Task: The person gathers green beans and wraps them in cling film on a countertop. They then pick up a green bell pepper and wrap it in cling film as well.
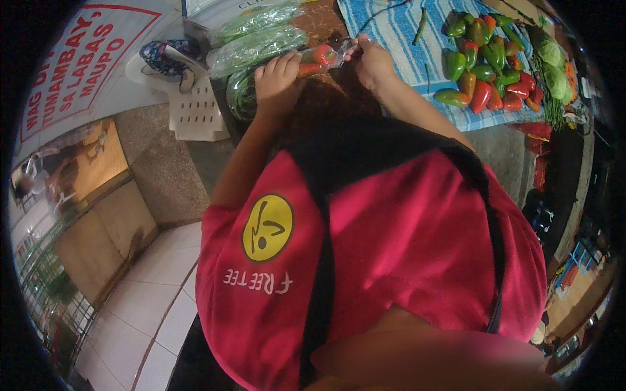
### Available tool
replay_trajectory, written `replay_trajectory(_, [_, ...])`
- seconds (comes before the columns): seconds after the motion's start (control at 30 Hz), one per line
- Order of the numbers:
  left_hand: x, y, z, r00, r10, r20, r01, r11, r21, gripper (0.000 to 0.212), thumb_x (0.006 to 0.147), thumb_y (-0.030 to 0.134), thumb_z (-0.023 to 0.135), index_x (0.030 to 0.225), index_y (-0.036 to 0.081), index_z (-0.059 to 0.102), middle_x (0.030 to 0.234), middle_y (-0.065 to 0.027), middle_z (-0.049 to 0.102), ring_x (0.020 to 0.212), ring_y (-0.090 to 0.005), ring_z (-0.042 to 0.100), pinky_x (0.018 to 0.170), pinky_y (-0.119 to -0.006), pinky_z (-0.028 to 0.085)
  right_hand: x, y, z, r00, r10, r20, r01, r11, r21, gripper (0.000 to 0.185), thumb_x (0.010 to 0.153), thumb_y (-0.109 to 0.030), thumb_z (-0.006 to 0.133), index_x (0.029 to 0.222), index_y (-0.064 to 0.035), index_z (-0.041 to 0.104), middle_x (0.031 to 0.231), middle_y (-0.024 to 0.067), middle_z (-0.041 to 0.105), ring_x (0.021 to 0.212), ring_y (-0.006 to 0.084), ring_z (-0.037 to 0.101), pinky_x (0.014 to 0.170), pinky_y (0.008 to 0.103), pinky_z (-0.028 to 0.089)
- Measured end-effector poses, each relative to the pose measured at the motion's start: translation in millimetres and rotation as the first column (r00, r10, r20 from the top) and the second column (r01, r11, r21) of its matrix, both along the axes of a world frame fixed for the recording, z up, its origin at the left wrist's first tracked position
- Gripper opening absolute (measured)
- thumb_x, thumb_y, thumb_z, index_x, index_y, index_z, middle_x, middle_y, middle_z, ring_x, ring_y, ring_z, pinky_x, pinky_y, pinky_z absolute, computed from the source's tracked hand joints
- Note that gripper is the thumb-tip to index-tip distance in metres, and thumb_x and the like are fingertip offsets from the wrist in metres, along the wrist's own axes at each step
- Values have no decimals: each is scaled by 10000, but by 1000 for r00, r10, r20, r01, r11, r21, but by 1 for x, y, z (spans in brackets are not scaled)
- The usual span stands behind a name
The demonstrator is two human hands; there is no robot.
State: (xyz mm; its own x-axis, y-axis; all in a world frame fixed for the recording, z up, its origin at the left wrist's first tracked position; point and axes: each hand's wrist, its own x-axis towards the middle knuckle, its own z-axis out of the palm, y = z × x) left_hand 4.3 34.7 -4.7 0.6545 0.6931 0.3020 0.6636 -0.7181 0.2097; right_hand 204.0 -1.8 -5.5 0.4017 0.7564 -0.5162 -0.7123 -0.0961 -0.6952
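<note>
A clear plastic bag [337, 57] with red and orange peppers [320, 54] inside lies crosswise over a brown tabletop. My left hand [279, 80] rests over its left end, fingers curled around the peppers there. At the bag's gathered right end, my right hand [374, 61] pinches the plastic between its fingers. Just beyond my left hand are plastic-wrapped bundles of long green vegetables [259, 49]. To the right, green and red bell peppers [481, 73] sit in a loose pile on a blue and white striped towel [391, 29].
A cream plastic chair [195, 115] stands at the left, a dark patterned cloth item [168, 56] on it. Cabbages [555, 73] and thin green stalks [552, 112] lie past the towel's right side. A long green chili [420, 27] is on the towel.
</note>
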Motion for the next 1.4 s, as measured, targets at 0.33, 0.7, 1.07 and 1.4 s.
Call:
replay_trajectory(0.33, [0, 4, 4, 990, -133, -54, 138, 985, 107, 393, 740, 192, 577, 1121, 97, 552, 1193, -24, 555, 1057, -206, 513, 842, -371, 378, -7, 18, 26, 508, 460, 728, -474, 855, -210, 267, 905, -253, 530, 852, 8, 525, 675, 95, 574, 619, 195, 567, 581, 331, 456])
replay_trajectory(0.7, [4, 11, -2, 988, -152, 36, 154, 987, -38, 384, 733, 184, 600, 1077, 21, 548, 1076, -125, 578, 1012, -283, 529, 854, -414, 406, -33, 28, 18, -334, 149, 931, -550, 771, -321, 197, 833, -219, 548, 853, -29, 596, 782, 196, 611, 804, 386, 582, 747, 479, 449])
replay_trajectory(1.07, [8, 49, 35, 955, -80, 287, 223, 831, -510, 592, 668, 190, 766, 1174, 34, 501, 1111, -137, 563, 1019, -283, 544, 884, -368, 427, -3, 17, 5, 41, 400, 916, -747, 621, -238, 491, 783, -405, 659, 1053, -14, 532, 948, 163, 576, 893, 281, 589, 747, 382, 472])
replay_trajectory(1.4, [-4, 57, 49, 419, 716, 558, 715, 119, -689, 513, 868, 187, 599, 1313, 44, 386, 1197, -74, 511, 1054, -211, 506, 890, -324, 418, 13, 2, 50, 704, 697, 139, -710, 680, 184, 450, 878, -349, 569, 1170, -27, 457, 1052, 76, 563, 951, 145, 572, 809, 349, 538])
